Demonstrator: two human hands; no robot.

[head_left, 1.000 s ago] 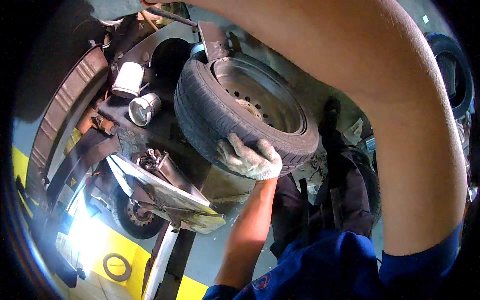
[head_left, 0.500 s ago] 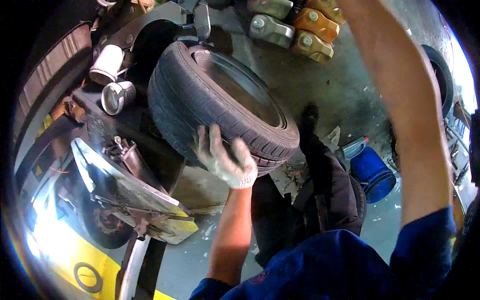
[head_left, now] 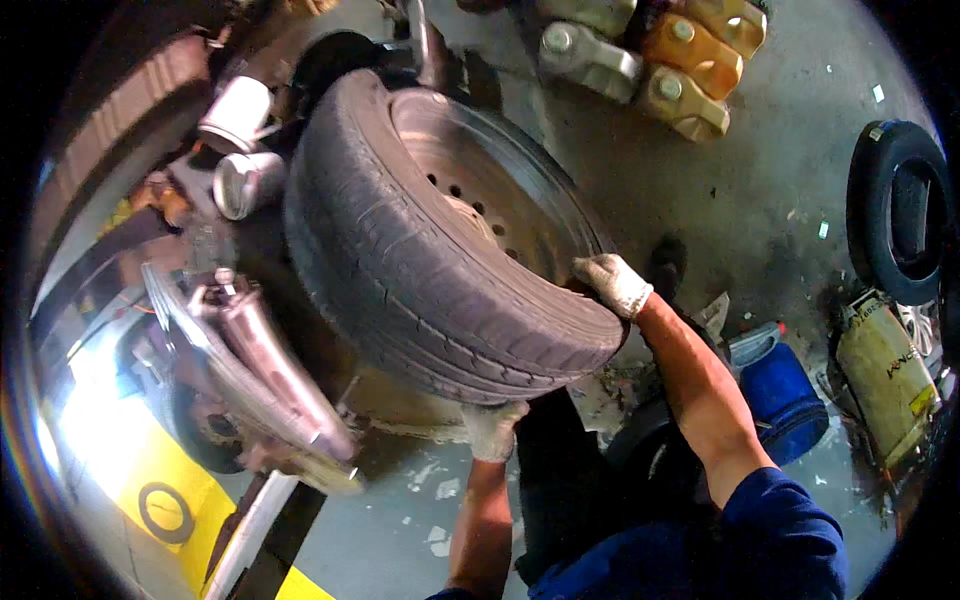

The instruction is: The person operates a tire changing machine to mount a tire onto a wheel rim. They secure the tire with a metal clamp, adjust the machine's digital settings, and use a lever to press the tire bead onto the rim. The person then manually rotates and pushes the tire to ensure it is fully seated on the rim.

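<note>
A black car wheel (head_left: 430, 270), a worn tyre on a dull steel rim (head_left: 500, 190) with round holes, is tilted in front of me. My right hand (head_left: 613, 282), in a whitish knit work glove, grips the wheel's right side, its fingers curled over the tyre at the rim edge. My left hand (head_left: 492, 428), gloved alike, holds the tyre from below at its near tread; the fingertips are hidden under it.
Beside the wheel, at left, are a white can (head_left: 238, 113), a metal tool stand (head_left: 265, 340) and a yellow panel (head_left: 160, 470). Plastic jugs (head_left: 590, 62) stand far off. To the right are a blue bucket (head_left: 783, 400), another tyre (head_left: 870, 215) and a yellowish sack (head_left: 885, 375).
My right hand has come down from the upper right onto the wheel's right side. My left hand has shifted from the tread's face to its underside. The wheel's rim face shows more now.
</note>
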